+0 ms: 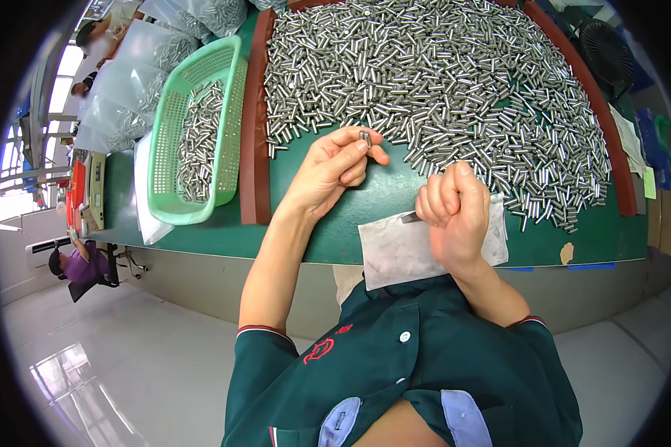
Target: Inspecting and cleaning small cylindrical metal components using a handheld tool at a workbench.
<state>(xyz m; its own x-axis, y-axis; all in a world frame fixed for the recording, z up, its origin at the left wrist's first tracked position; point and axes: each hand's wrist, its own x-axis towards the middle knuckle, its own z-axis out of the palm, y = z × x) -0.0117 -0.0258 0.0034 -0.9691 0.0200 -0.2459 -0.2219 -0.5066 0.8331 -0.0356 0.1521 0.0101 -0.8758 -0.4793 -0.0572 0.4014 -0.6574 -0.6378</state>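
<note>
My left hand [334, 165] is raised at the near edge of a spread of short metal pins [440, 67]. Thumb and forefinger pinch a couple of small steel pins [366, 139]. To its right my right hand [455, 212] is curled into a fist above a smudged white cloth [395, 253], which lies over the table's front edge. The end of a dark metal pin [410, 217] sticks out on the fist's left side. Whatever else the fist holds is hidden by the fingers.
A green plastic basket [159, 179] with more pins stands left of the brown side rail [256, 149]. Another brown rail [620, 156] bounds the pins at right. Pin-filled plastic bags [130, 78], a scale [95, 190] and a black fan [605, 52] stand around. A person in purple [84, 267] sits far left.
</note>
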